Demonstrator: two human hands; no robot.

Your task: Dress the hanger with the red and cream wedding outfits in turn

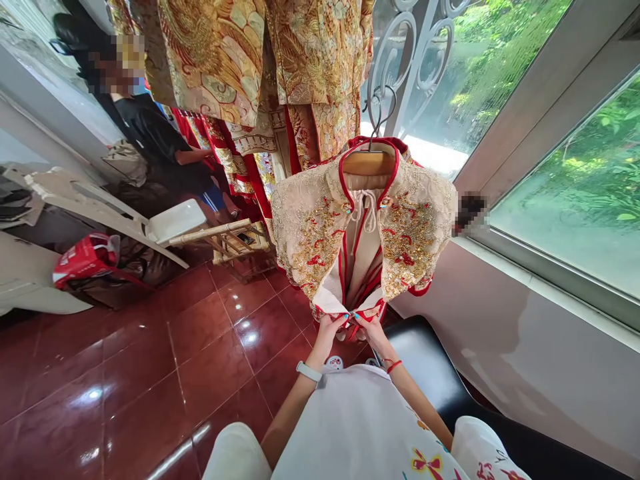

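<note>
A cream jacket [310,227] with gold and red embroidery and red trim hangs on a wooden hanger [369,162] hooked onto a white metal window grille [410,60]. Its front is open down the middle. My left hand [331,331] pinches the lower hem of the left front panel. My right hand [369,330] pinches the hem of the right panel right beside it. Both hands' fingers are closed on the fabric at the bottom edge. A white band sits on my left wrist, a red string on my right.
More gold and red garments [240,60] hang behind at the top. A person in black [150,133] sits at the back left near white chairs [100,207] and a red bag [85,257]. A black stool [430,360] stands beside me. Shiny red tiles [150,373] cover the floor.
</note>
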